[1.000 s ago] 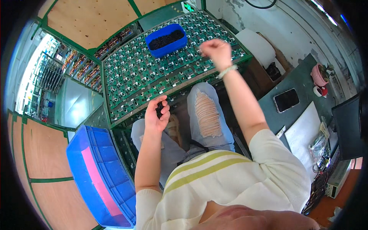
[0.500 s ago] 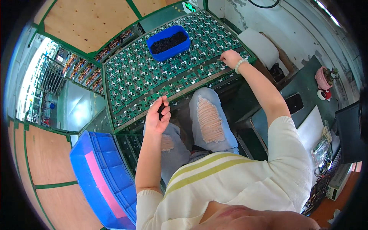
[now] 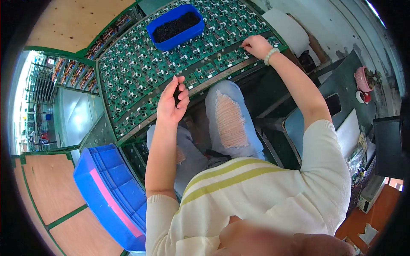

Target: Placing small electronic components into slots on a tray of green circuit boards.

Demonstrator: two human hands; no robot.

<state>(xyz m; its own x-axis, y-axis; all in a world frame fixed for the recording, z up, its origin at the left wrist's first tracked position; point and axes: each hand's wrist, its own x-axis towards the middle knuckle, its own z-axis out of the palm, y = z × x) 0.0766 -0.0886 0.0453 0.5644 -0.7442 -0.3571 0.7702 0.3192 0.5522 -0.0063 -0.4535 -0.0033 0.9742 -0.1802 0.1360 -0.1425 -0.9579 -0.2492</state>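
Observation:
My left hand (image 3: 173, 103) is raised by the table's front edge, fingers curled round small black parts that show only as a dark patch in the palm. My right hand (image 3: 256, 46), with a beaded bracelet (image 3: 271, 55) at the wrist, reaches over the right part of the green circuit boards (image 3: 205, 70). Its fingertips are pinched together, down at a board in the front row. What they hold, if anything, is too small to make out. On the boards farther back rests a blue bin (image 3: 181, 36) of small black parts (image 3: 176, 27).
At my left stands a large blue crate (image 3: 111, 183) with a pink strip. To the right, a dark bench carries a phone (image 3: 333, 104), a pink flower pot (image 3: 363, 80) and a monitor (image 3: 388, 147). Racks of boards (image 3: 72, 74) stand at far left.
My right hand has moved slightly left along the front row of boards. The whole view has shifted, so table and bin sit higher. My left hand stays curled round the black parts.

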